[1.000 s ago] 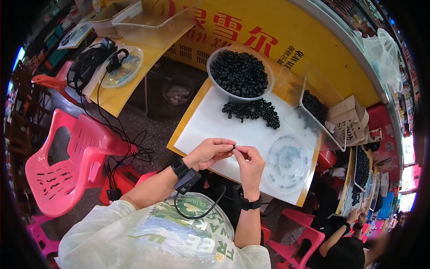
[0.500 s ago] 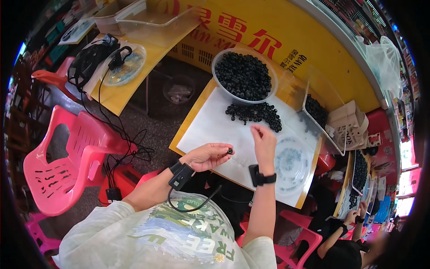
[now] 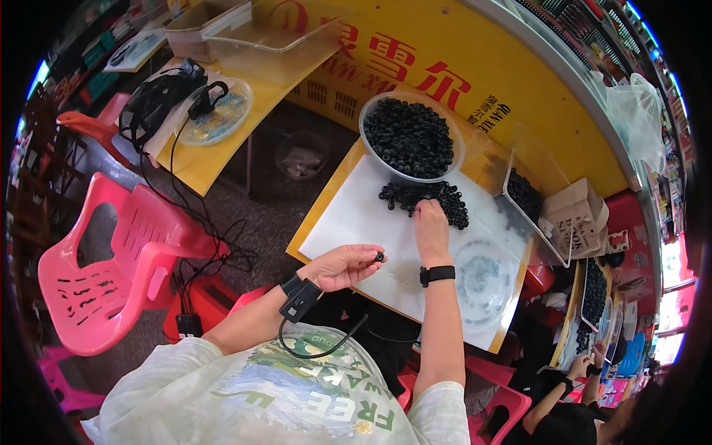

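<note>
Left hand (image 3: pixel 343 267) pinches black ring-shaped piece (image 3: pixel 380 257); right hand (image 3: pixel 432 233), apart, at loose black pile (image 3: pixel 454 209), grip unclear. Seemingly picking step; next move calls for singling one out.

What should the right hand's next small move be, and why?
Probably to pinch one piece from the loose black pile: the right hand has its fingertips at the pile's near edge, while the left hand holds a small black piece apart from it. Whether the right fingers grip one now can't be made out.
</note>
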Demonstrator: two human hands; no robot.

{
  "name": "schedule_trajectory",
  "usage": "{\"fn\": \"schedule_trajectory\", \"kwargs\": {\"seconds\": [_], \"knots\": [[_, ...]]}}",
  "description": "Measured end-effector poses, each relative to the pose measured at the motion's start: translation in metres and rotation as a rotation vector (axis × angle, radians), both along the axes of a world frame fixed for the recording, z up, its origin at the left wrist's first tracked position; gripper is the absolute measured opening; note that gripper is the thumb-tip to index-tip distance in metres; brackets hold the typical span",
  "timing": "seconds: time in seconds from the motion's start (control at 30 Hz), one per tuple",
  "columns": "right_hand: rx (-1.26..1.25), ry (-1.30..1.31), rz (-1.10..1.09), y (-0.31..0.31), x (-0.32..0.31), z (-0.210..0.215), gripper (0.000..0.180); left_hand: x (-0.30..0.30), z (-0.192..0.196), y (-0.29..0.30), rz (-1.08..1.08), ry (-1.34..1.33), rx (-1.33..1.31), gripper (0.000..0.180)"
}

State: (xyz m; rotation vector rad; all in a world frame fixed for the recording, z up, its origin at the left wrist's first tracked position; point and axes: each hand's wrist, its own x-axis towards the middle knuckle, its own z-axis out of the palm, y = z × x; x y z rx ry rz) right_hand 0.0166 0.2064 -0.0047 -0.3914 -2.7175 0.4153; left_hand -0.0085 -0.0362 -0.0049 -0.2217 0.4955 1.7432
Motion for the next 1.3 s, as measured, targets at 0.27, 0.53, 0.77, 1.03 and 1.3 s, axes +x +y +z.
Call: {"fn": "schedule_trajectory", "kwargs": {"seconds": [0.27,0.53,0.77,1.03,1.3], "knots": [[-0.655,0.023,-0.158,-0.02,0.041,0.036,0.019,-0.001,0.005,0.007,0.032,0.027,-0.021,0.023],[-1.542,0.363,-0.152,-0.065,0.098,0.056,0.026,0.011,0.02,0.028,0.064,0.038,-0.011,0.024],[-1.407,0.352,-0.176,-0.074,0.104,0.067,0.019,0.013,0.033,0.032,0.081,0.112,-0.055,0.023],[-1.121,0.353,-0.13,-0.087,0.104,0.069,0.016,0.011,0.031,0.03,0.089,0.173,-0.068,0.019],[-1.241,0.359,-0.136,-0.093,0.105,0.071,0.015,0.012,0.027,0.03,0.089,0.2,-0.05,0.018]]}}
